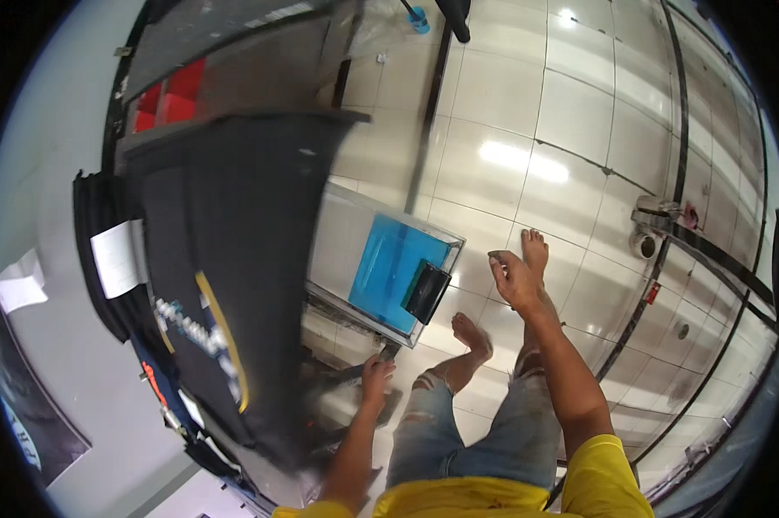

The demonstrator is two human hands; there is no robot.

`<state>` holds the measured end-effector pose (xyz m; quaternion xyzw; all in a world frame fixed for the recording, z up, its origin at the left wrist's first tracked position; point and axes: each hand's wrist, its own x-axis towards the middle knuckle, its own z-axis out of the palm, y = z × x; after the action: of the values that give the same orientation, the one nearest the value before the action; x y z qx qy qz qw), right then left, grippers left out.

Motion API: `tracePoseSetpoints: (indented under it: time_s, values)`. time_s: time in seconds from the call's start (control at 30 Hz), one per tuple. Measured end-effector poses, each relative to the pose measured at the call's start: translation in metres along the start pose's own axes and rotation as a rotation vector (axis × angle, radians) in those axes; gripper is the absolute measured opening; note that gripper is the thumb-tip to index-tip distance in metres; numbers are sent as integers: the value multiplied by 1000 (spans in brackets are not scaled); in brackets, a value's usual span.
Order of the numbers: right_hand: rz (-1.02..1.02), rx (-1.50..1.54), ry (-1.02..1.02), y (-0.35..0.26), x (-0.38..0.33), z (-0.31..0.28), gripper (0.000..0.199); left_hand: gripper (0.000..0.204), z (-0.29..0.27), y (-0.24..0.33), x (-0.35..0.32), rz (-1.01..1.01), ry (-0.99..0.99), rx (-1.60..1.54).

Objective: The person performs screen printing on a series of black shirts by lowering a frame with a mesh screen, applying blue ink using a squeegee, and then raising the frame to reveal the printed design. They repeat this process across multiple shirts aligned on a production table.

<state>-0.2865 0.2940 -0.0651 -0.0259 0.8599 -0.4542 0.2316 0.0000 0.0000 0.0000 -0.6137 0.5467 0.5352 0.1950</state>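
Observation:
A screen-printing frame (337,298) with a light rim and blue mesh (376,259) lies in front of me. A black block like a squeegee (427,293) rests tilted on the mesh, near its right edge. At the frame's near corner my left hand (377,380) is closed around a dark handle (389,351). My right hand (516,281) hangs over the floor, right of the frame, with curled fingers pinched together; a small dark bit shows at their tips, too small to name. Left of the frame spreads a black shirt (251,198) with a white and yellow print, its edge blurred.
More dark garments (100,302) and white paper (120,259) line the left side. Red patches (182,91) show on the grey surface beyond the shirt. A blue cup (419,20) stands at the far end. Black metal rails (678,112) and a round can (644,244) are on the right, above the tiled floor.

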Motion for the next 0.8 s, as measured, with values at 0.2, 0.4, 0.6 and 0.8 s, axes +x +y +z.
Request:
tracePoseSetpoints:
  time_s: [0.2, 0.4, 0.6, 0.8]
  values:
    - [-110, 123, -35, 72, 60, 109, 27, 51, 6, -27, 110, -100, 118, -40]
    - [-101, 148, -21, 78, 56, 105, 26, 56, 32, -6, 129, -116, 60, 67]
    - [-146, 20, -80, 101, 91, 105, 25, 53, 30, -31, 181, -155, 138, -81]
    - [-248, -110, -195, 143, 148, 183, 34, 51, -9, -106, 254, -207, 250, -111]
